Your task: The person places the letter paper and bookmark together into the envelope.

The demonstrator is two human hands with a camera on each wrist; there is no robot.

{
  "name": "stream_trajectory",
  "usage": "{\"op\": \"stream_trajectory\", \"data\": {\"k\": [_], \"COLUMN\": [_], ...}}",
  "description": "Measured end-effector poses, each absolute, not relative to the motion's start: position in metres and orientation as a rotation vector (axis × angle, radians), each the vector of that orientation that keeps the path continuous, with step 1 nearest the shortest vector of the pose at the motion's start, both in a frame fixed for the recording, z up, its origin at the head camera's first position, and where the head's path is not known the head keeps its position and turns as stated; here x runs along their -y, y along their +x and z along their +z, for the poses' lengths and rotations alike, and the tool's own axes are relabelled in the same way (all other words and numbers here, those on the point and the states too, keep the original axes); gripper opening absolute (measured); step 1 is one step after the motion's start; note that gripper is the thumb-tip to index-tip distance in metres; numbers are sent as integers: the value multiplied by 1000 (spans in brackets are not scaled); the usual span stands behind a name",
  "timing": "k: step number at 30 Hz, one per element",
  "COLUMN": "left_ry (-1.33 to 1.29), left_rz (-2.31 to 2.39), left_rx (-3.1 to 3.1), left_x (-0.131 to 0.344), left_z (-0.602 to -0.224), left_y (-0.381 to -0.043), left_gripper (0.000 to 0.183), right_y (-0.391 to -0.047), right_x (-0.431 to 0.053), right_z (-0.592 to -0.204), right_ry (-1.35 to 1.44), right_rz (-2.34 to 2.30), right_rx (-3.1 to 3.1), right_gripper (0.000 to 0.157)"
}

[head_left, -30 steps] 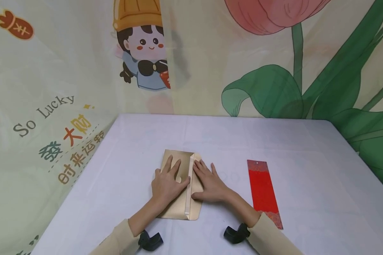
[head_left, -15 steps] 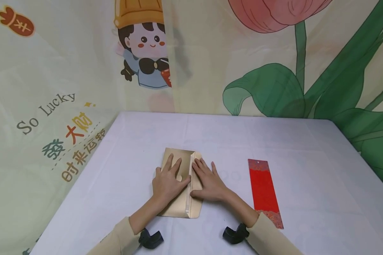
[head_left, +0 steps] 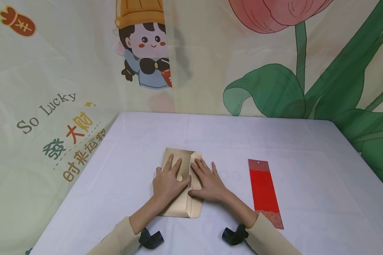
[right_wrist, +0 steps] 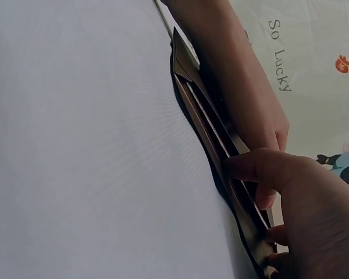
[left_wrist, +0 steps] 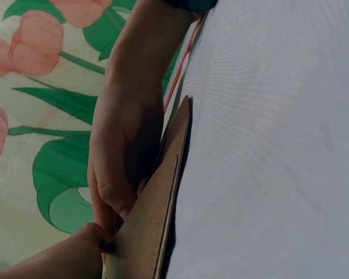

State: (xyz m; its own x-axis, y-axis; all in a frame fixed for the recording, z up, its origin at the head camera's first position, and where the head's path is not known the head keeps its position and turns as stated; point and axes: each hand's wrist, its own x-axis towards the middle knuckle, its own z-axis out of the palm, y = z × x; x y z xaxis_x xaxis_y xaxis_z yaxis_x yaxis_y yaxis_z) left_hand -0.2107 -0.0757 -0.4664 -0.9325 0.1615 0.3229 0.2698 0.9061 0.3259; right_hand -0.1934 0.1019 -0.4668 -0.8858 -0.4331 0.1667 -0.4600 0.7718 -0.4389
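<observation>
Envelope lies beneath both hands on the bench, its long axis running roughly forward from the wrists. Its body is covered by the left hand: fingers spread, nothing gripped. The flap, a strip along the right long side, is touched by the right hand, fingers extended, no grip seen; the right is judged the nearer hand. Card is set apart, rightward of that hand.
</observation>
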Motion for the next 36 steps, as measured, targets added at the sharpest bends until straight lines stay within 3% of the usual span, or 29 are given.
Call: {"op": "stream_trajectory", "data": {"k": [9, 18, 30, 36], "left_ry": [-323, -331, -302, -290], "left_rz": [-523, -491, -560, -601], "left_rx": [2766, 2826, 2811, 2784], "left_x": [77, 76, 76, 77], "left_z": [-468, -466, -468, -468], "left_y": [-213, -212, -212, -210], "left_gripper": [70, 87, 82, 80], "right_y": [-194, -195, -186, -153], "right_x": [-100, -100, -111, -148], "right_z": [-467, -471, -461, -429], "right_ry": [739, 745, 768, 435], "right_rz": [708, 679, 822, 820], "right_rx": [2883, 2868, 2864, 2845], "right_gripper": [94, 95, 92, 77]}}
